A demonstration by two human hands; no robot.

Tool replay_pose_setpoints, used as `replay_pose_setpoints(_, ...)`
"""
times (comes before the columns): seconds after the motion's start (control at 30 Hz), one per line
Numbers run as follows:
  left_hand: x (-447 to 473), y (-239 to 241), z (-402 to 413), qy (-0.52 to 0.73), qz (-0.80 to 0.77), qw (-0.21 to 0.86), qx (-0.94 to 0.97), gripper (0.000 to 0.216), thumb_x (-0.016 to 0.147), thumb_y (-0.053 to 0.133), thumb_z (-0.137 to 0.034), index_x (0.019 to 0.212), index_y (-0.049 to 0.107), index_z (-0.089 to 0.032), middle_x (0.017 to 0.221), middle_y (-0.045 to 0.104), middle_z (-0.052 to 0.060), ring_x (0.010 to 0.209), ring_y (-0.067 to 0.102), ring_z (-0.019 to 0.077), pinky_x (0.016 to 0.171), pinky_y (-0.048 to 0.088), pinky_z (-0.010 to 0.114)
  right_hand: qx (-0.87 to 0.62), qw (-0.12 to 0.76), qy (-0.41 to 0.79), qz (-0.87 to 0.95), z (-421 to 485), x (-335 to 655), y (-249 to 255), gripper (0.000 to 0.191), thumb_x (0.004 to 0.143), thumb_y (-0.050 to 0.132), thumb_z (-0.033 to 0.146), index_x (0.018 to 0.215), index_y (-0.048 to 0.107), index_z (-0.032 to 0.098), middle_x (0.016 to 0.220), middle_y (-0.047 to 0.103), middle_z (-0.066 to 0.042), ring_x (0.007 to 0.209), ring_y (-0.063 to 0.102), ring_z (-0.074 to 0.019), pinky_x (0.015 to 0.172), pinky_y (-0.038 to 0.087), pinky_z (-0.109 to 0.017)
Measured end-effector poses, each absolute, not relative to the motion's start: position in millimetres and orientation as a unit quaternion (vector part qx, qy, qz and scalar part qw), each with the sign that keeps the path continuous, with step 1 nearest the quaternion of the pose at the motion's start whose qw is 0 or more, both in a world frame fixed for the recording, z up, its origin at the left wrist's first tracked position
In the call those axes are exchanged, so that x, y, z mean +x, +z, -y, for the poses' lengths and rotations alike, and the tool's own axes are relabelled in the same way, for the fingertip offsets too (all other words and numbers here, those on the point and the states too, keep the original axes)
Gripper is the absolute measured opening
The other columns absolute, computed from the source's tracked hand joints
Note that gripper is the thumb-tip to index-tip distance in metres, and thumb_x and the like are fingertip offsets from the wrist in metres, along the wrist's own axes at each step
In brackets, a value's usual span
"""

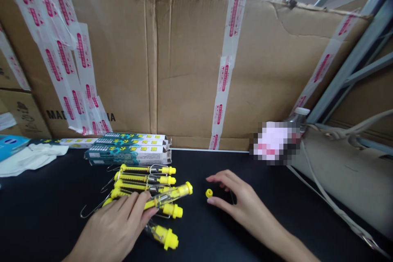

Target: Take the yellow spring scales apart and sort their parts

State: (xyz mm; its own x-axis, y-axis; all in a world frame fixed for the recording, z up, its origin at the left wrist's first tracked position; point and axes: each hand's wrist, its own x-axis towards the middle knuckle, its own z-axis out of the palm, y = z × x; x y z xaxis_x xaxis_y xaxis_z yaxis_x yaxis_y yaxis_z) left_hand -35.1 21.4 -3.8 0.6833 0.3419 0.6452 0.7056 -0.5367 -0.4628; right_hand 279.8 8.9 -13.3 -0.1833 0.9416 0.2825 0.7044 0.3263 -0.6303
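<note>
My left hand [119,223] is closed around a clear tubular spring scale [172,195] with yellow ends, its capped end tilted up to the right. Beneath and beside that hand, several more spring scales [144,178] lie in a rough row, metal hooks pointing left. A small yellow ring-shaped cap [209,193] is by the right thumb tip, between thumb and forefinger; whether they touch is unclear. My right hand [238,196] has its thumb and forefinger spread apart. Below its curled fingers shows a thin wire [232,197]; I cannot tell whether it is held.
Behind the scales lie several printed cartons [132,149]. A large taped cardboard sheet [190,69] stands along the back of the black table [199,237]. White tissue [33,157] is at left; a bottle [299,118] and a strapped beige bag [344,176] are at right.
</note>
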Motion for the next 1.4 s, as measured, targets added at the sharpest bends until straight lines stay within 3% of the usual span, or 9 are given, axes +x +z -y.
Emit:
replay_pose_setpoints(0.13,-34,-3,-21,-0.259,0.312,0.345,-0.846,0.046,0.11,0.022,-0.024,0.088,0.063,-0.019,0.067,0.073,-0.001,0.054,0.071,0.0157,0.052,0.045,0.031,-0.536,0.326,0.144,0.765,-8,259,-25,0.011,0.098,0.061,0.028,0.105,0.068,0.026,0.106,0.067,-0.006,0.101,0.066,-0.026,0.091,0.053,-0.043)
replay_pose_setpoints(0.3,-33,-2,-22,-0.264,0.308,0.338,-0.849,0.044,0.11,0.023,-0.023,0.088,0.062,-0.02,0.068,0.073,-0.001,0.055,0.071,0.0166,0.051,0.044,0.032,-0.545,0.339,0.128,0.756,-13,270,-27,0.014,0.098,0.055,0.022,0.104,0.067,0.023,0.102,0.067,-0.007,0.095,0.066,-0.0257,0.087,0.054,-0.043)
replay_pose_setpoints(0.43,-33,-3,-21,-0.278,0.3,0.341,-0.846,0.043,0.11,0.025,-0.024,0.089,0.062,-0.019,0.069,0.074,-0.001,0.056,0.071,0.0161,0.053,0.044,0.032,-0.544,0.361,0.131,0.746,-9,272,-20,0.021,0.094,0.065,0.031,0.114,0.067,0.024,0.11,0.068,-0.008,0.101,0.065,-0.0267,0.091,0.053,-0.043)
replay_pose_setpoints(0.57,-32,-3,-19,-0.301,0.275,0.345,-0.845,0.041,0.11,0.028,-0.026,0.092,0.064,-0.018,0.069,0.074,-0.003,0.056,0.07,0.0136,0.057,0.045,0.031,-0.498,0.42,0.223,0.725,4,254,-15,0.029,0.092,0.068,0.043,0.118,0.07,0.028,0.107,0.071,-0.006,0.092,0.067,-0.023,0.084,0.055,-0.036)
replay_pose_setpoints(0.73,-32,-2,-18,-0.319,0.235,0.343,-0.852,0.034,0.109,0.035,-0.028,0.095,0.064,-0.016,0.07,0.074,-0.004,0.058,0.071,0.0119,0.059,0.046,0.029,-0.445,0.449,0.434,0.642,14,226,-25,0.036,0.093,0.064,0.052,0.11,0.073,0.022,0.081,0.072,-0.004,0.067,0.069,-0.018,0.064,0.058,-0.03)
replay_pose_setpoints(0.83,-32,-2,-19,-0.311,0.249,0.332,-0.855,0.038,0.11,0.032,-0.027,0.093,0.065,-0.017,0.069,0.074,-0.004,0.056,0.07,0.0123,0.055,0.046,0.029,-0.44,0.478,0.488,0.583,12,223,-28,0.038,0.089,0.069,0.054,0.109,0.072,0.021,0.075,0.07,-0.002,0.064,0.067,-0.0163,0.062,0.057,-0.028)
replay_pose_setpoints(1.0,-32,-3,-22,-0.307,0.29,0.3,-0.855,0.046,0.11,0.026,-0.028,0.088,0.065,-0.019,0.069,0.075,-0.002,0.054,0.072,0.0136,0.05,0.048,0.029,-0.461,0.531,0.472,0.532,5,239,-18,0.039,0.082,0.079,0.051,0.108,0.074,0.023,0.083,0.072,-0.003,0.076,0.067,-0.0175,0.075,0.057,-0.031)
replay_pose_setpoints(1.2,-33,-3,-23,-0.325,0.299,0.282,-0.852,0.045,0.11,0.027,-0.03,0.088,0.065,-0.02,0.071,0.075,-0.004,0.055,0.072,0.0124,0.051,0.049,0.027,-0.416,0.563,0.513,0.497,1,248,-12,0.03,0.085,0.078,0.043,0.107,0.073,0.024,0.117,0.074,-0.01,0.088,0.069,-0.0185,0.082,0.055,-0.031)
replay_pose_setpoints(1.4,-32,-2,-23,-0.322,0.303,0.284,-0.851,0.045,0.11,0.027,-0.029,0.087,0.064,-0.02,0.07,0.075,-0.004,0.054,0.071,0.0125,0.049,0.048,0.027,-0.368,0.561,0.575,0.468,4,242,-11,0.029,0.085,0.079,0.042,0.107,0.071,0.025,0.119,0.074,-0.01,0.089,0.07,-0.0169,0.084,0.056,-0.029)
